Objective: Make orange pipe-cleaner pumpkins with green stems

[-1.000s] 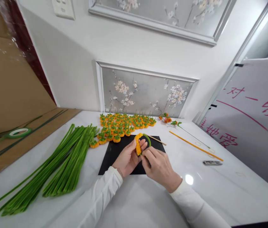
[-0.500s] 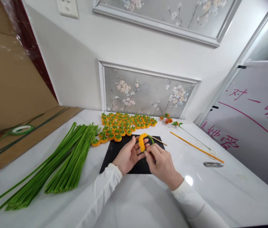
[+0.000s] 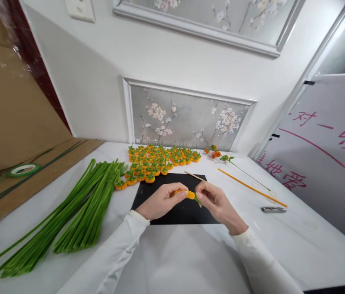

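Observation:
Above the black mat [image 3: 184, 218], my left hand [image 3: 162, 201] pinches a coiled orange chenille stem [image 3: 191, 195] between thumb and fingers. My right hand [image 3: 218, 205] is closed on a green chenille stem [image 3: 197, 200] at the right end of the orange piece. Fingers cover much of both pieces. Rows of small orange chenille pieces with green tops [image 3: 150, 178] stand just beyond the mat. A thin wooden stick [image 3: 194, 176] lies across the mat's far edge.
Bundles of green chenille stems [image 3: 83, 216] lie at the left, near a roll of green tape [image 3: 24, 170] on cardboard. To the right are an orange chenille stem [image 3: 252, 188], thread snips [image 3: 273, 210] and a wire-stemmed flower spray [image 3: 217, 154]. A wall stands behind.
My left hand has turned from palm-up to a closed pinch over the orange piece. My right hand has shifted slightly right, and the orange piece now lies sideways between the hands.

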`<action>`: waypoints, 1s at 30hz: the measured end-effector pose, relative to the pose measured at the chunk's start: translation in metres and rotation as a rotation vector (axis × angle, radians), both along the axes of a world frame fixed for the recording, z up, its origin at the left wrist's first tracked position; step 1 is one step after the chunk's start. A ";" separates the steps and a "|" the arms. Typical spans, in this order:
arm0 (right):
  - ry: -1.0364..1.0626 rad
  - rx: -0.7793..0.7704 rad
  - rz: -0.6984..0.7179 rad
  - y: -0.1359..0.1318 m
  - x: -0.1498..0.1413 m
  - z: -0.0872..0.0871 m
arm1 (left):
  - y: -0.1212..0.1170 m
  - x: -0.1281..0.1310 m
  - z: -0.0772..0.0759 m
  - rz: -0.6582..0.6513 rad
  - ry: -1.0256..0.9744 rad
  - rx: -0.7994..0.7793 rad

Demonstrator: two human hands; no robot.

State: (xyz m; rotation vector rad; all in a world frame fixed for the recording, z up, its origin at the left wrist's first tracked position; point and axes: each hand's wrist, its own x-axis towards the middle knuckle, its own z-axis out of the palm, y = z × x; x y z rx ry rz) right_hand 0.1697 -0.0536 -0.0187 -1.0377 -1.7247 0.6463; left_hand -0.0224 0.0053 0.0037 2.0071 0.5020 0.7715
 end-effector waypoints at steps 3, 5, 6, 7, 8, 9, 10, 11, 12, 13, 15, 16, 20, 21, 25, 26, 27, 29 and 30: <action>-0.099 0.077 -0.057 0.000 -0.001 0.002 | -0.005 0.003 -0.001 0.004 0.047 -0.026; -0.173 0.154 -0.090 0.000 -0.002 0.003 | -0.007 0.005 -0.003 0.015 0.083 0.035; -0.207 0.190 -0.105 0.000 -0.002 0.002 | -0.007 0.006 -0.003 0.027 0.107 0.096; -0.239 0.219 -0.119 0.001 -0.003 0.002 | -0.008 0.007 -0.004 0.039 0.132 0.167; -0.267 0.240 -0.131 0.001 -0.003 0.001 | -0.008 0.008 -0.006 0.050 0.154 0.237; -0.291 0.253 -0.139 0.001 -0.004 0.000 | -0.008 0.009 -0.007 0.058 0.172 0.294; -0.311 0.259 -0.143 0.001 -0.004 0.000 | -0.008 0.010 -0.008 0.065 0.187 0.334; -0.323 0.257 -0.142 0.001 -0.004 -0.001 | -0.008 0.011 -0.009 0.071 0.198 0.354; -0.325 0.247 -0.137 0.001 -0.004 0.000 | -0.008 0.011 -0.010 0.073 0.205 0.356; -0.313 0.227 -0.127 0.001 -0.003 0.000 | -0.008 0.010 -0.010 0.069 0.207 0.336; -0.243 0.160 -0.092 0.001 -0.001 0.002 | -0.007 0.008 -0.008 0.035 0.181 0.227; -0.189 0.119 -0.071 0.000 0.001 0.003 | -0.007 0.006 -0.006 0.007 0.144 0.142; 0.051 -0.003 -0.010 -0.001 0.010 0.006 | -0.005 0.000 0.003 -0.049 -0.071 -0.200; 0.096 -0.019 -0.005 -0.001 0.012 0.006 | -0.005 -0.001 0.005 -0.039 -0.113 -0.251; 0.167 -0.064 0.016 -0.002 0.014 0.006 | -0.007 0.001 0.010 0.018 -0.233 -0.305; 0.174 -0.074 0.022 -0.002 0.014 0.006 | -0.007 0.001 0.010 0.029 -0.254 -0.301; 0.180 -0.082 0.027 -0.002 0.014 0.007 | -0.007 0.002 0.010 0.034 -0.267 -0.299; 0.190 -0.098 0.032 -0.002 0.013 0.007 | -0.007 0.002 0.009 0.028 -0.279 -0.311; 0.194 -0.103 0.032 -0.002 0.012 0.007 | -0.007 0.002 0.007 0.018 -0.284 -0.327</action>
